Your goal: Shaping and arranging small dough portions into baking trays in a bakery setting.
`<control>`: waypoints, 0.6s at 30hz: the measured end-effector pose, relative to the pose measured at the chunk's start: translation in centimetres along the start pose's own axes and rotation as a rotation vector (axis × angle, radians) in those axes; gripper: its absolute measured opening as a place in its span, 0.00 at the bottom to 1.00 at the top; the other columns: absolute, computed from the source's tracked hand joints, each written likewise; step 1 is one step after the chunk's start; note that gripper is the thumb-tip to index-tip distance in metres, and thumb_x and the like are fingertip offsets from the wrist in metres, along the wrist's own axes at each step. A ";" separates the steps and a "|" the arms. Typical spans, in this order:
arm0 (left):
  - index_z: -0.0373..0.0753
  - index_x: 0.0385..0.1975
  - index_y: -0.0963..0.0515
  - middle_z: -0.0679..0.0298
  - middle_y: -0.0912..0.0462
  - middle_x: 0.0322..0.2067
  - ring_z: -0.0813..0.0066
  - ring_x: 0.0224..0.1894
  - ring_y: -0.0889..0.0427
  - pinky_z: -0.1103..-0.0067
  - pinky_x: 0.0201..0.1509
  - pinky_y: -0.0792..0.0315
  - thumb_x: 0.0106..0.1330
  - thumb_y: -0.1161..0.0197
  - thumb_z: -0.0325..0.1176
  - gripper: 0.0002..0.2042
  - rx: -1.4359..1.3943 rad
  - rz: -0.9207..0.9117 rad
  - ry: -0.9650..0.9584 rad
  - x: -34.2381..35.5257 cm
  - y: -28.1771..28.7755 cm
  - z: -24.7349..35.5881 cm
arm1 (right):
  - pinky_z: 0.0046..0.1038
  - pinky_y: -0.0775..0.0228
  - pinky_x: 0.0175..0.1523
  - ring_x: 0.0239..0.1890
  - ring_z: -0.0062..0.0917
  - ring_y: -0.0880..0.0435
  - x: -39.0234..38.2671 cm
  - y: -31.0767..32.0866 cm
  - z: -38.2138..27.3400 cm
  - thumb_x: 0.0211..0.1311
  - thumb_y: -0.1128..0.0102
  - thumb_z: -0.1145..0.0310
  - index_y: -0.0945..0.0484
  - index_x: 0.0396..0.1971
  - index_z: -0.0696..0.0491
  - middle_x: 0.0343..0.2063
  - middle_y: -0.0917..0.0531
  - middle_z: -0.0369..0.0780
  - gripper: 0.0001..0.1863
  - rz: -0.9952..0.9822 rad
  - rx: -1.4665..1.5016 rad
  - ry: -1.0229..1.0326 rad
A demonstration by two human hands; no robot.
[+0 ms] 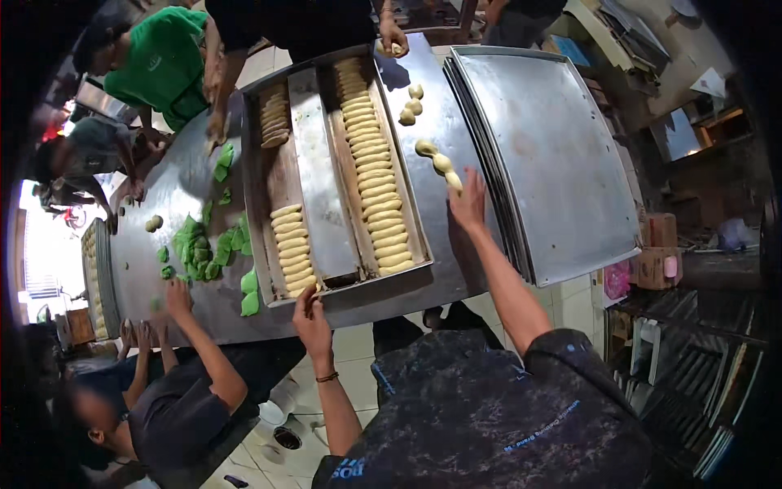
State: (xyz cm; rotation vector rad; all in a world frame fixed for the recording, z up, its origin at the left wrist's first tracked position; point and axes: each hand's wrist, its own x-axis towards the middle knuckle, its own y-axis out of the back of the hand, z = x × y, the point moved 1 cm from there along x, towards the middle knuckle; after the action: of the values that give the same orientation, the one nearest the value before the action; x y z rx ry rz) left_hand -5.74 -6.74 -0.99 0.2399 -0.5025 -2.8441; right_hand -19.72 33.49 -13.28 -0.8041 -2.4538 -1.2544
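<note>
My left hand [313, 324] is at the near rim of the long metal tray [346, 286], its fingertips beside the nearest roll of a short row of pale dough rolls [291, 244]. Its fingers are bent but look apart, and I make out nothing held in them. Farther right, my right hand [467, 201] reaches over the metal table with fingers spread. Its fingertips meet the near end of a line of dough pieces [441, 161]. The tray's right side carries a long row of dough rolls [376, 183]; a bare metal strip [318, 171] divides the two sides.
A stack of flat metal trays [554, 155] stands at the right. Green leaf-like pieces [193, 244] lie on the table [134, 269] to the left. Across the table, a person's hand [393, 37] holds dough. A co-worker's hand [178, 300] is close by on my left.
</note>
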 end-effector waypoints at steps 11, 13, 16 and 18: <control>0.31 0.56 0.20 0.58 0.14 0.50 0.70 0.46 0.16 0.77 0.53 0.23 0.72 0.43 0.22 0.15 -0.148 -0.169 0.077 -7.3 -4.8 -0.2 | 0.43 0.27 0.43 0.36 0.44 0.16 -17.2 14.2 -0.5 0.64 0.43 0.75 0.26 0.52 0.57 0.39 0.15 0.47 0.16 -0.413 0.162 -0.185; 0.32 0.56 0.20 0.58 0.14 0.50 0.70 0.46 0.16 0.77 0.53 0.23 0.72 0.43 0.23 0.15 -0.142 -0.193 0.106 -8.2 -5.3 -0.6 | 0.39 0.26 0.43 0.34 0.39 0.17 -18.7 17.9 -1.2 0.63 0.41 0.74 0.23 0.48 0.56 0.37 0.14 0.45 0.13 -0.587 0.128 -0.369; 0.33 0.56 0.20 0.59 0.14 0.49 0.70 0.45 0.15 0.77 0.53 0.24 0.73 0.43 0.23 0.15 -0.128 -0.248 0.040 -9.0 -6.4 -0.5 | 0.35 0.27 0.42 0.33 0.34 0.18 -17.3 21.0 -2.7 0.63 0.39 0.74 0.22 0.47 0.56 0.34 0.15 0.43 0.12 -0.636 0.100 -0.431; 0.34 0.57 0.20 0.60 0.13 0.49 0.70 0.46 0.15 0.77 0.53 0.24 0.73 0.43 0.25 0.15 -0.118 -0.295 -0.029 -9.0 -8.2 0.1 | 0.30 0.28 0.40 0.32 0.28 0.21 -14.7 21.6 -3.7 0.62 0.39 0.75 0.20 0.45 0.56 0.32 0.16 0.39 0.11 -0.526 0.153 -0.341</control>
State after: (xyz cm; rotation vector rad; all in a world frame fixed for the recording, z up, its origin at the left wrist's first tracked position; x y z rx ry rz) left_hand 1.19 3.13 -2.78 0.2714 -0.3259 -3.1545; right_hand 4.81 35.48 -3.73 -0.3592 -3.1355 -1.1300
